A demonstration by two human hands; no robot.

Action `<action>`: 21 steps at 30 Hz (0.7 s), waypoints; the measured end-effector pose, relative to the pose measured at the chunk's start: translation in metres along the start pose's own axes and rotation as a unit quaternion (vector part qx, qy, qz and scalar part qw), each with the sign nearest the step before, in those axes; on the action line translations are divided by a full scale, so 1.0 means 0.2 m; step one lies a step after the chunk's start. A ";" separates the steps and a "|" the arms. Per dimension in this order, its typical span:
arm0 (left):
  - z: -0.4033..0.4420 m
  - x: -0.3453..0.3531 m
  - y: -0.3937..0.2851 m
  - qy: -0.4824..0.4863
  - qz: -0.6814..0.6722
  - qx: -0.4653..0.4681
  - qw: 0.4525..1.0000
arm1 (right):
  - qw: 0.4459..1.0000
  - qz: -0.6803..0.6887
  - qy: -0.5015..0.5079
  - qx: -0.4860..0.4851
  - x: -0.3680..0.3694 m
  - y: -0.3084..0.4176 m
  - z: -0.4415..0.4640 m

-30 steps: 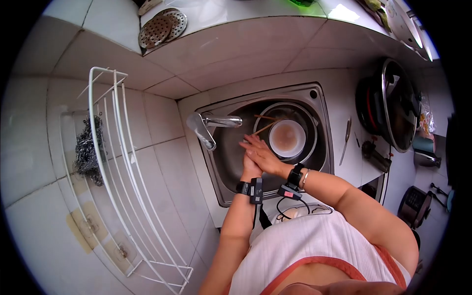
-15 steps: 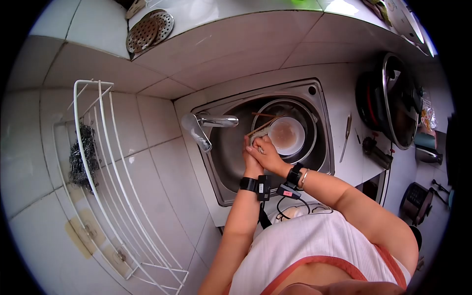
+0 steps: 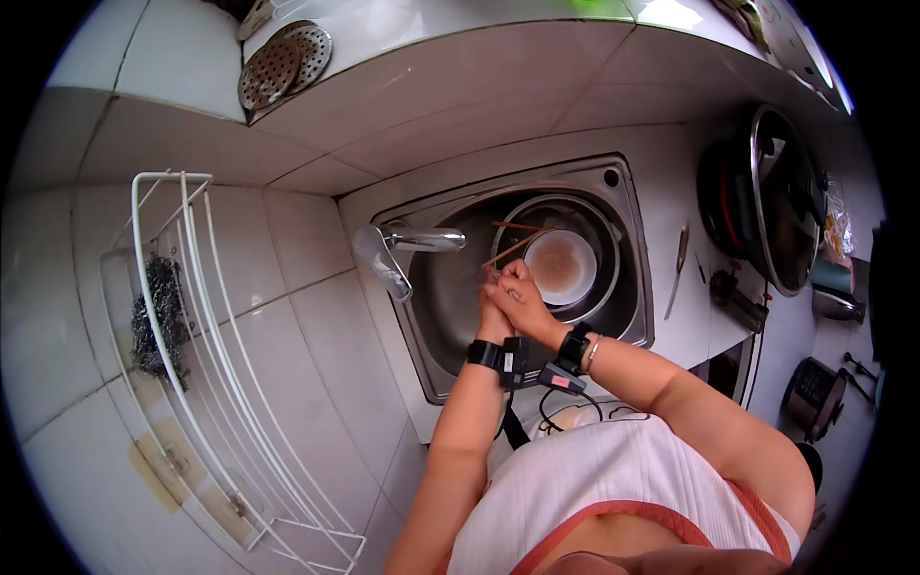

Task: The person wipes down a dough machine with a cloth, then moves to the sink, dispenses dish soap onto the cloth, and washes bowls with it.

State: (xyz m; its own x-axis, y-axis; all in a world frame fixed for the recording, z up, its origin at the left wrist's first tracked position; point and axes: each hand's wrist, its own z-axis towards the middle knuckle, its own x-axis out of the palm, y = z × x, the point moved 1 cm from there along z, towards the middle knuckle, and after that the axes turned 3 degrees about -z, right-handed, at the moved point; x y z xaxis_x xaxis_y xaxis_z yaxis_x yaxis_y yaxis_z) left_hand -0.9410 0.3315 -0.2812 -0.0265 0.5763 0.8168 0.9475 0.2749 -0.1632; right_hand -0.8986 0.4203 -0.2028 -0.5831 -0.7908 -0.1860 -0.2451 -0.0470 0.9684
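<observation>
"White bowl (image 3: 562,269), where?"

"Round basin (image 3: 616,251), inside sink (image 3: 443,311), near right hand (image 3: 520,297)."

"Grip?"

"Right fingers curled, touching left hand (image 3: 494,316); left's openness, anything held by either: can't tell."

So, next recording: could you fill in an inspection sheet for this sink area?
Surface: pale counter around a steel sink.
Job's things: white bowl with cloudy liquid, within a round metal basin; two thin sticks beside the bowl.
Clutter: slim knife-like tool right of the sink; perforated discs on the ledge.
Hands: left hand and right hand touching over the sink; whether anything is held, cannot tell.
Cables: black cable looping below the wrist devices.
Surroundings: faucet, tiled wall, white wire rack, metal scourer.
</observation>
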 end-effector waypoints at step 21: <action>0.02 0.10 -0.02 0.252 -0.039 0.032 0.966 | 0.985 -0.165 0.049 -0.021 0.02 0.14 0.00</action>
State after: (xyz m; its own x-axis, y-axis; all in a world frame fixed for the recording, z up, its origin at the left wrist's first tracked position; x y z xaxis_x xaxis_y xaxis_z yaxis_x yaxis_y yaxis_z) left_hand -0.9460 0.3455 -0.2678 0.0765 0.1088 0.9911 0.9269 0.3585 -0.1109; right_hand -0.9080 0.4149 -0.1755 -0.3987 -0.7830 -0.4775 -0.3748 -0.3361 0.8640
